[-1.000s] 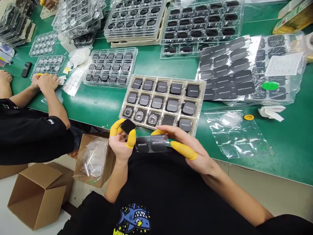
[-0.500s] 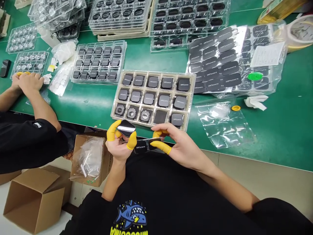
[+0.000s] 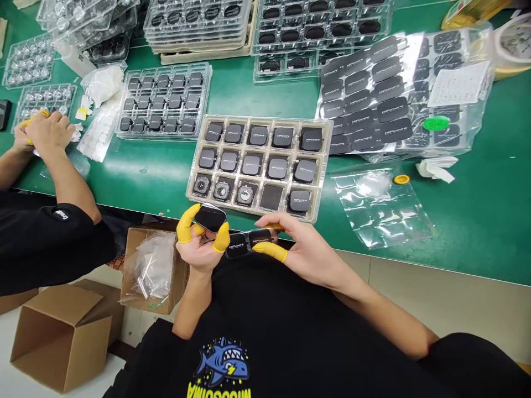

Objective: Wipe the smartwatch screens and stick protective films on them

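Observation:
Between the yellow-cotted fingers of my left hand [image 3: 201, 243] is a smartwatch body [image 3: 211, 218], its glossy dark screen facing up. My right hand [image 3: 296, 246], in yellow finger cots too, pinches the right end of a strip of black printed film labels [image 3: 237, 245]. The strip's left end reaches close to my left thumb; whether they touch I cannot tell. Just beyond both hands lies a beige-edged tray [image 3: 326, 166] of watch bodies. Most of them carry black labels, and several in the near row show their round sensor backs. One near-row compartment holds only a dark flat bottom.
A co-worker's hands [image 3: 47, 132] work at the left over a clear tray. Label sheets [image 3: 365, 99] lie at right, beyond a clear plastic bag [image 3: 381, 210]. Stacked trays [image 3: 199, 33] stand at the back. Open cardboard boxes [image 3: 62, 337] sit below the table edge at left.
The watch body has tilted, so its dark screen shows more fully. The label strip has turned upward, and its second label is now readable near my right fingers.

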The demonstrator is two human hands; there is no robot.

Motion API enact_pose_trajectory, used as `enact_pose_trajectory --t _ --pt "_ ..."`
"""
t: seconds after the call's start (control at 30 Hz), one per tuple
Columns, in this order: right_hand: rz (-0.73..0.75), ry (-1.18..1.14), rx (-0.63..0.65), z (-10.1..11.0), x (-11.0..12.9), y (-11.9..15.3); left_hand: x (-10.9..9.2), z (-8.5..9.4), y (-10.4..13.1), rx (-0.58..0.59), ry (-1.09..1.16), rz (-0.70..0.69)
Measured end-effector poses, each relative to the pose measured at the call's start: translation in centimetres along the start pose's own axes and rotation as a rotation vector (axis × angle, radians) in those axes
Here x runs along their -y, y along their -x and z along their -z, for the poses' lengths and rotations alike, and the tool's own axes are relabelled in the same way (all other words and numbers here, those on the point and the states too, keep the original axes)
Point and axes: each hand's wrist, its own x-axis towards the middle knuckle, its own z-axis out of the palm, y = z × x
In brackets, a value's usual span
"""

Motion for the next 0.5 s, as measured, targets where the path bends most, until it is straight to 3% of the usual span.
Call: enact_pose_trajectory --t 0.3,0.5 --pt "0.044 0.014 -0.02 0.07 -0.68 -0.41 1.14 0.12 -0.29 0.009 0.065 -0.036" --pt "0.281 0.225 -0.023 0.11 -0.92 -0.45 0.62 0.07 -0.28 0.014 0.052 -0.013"
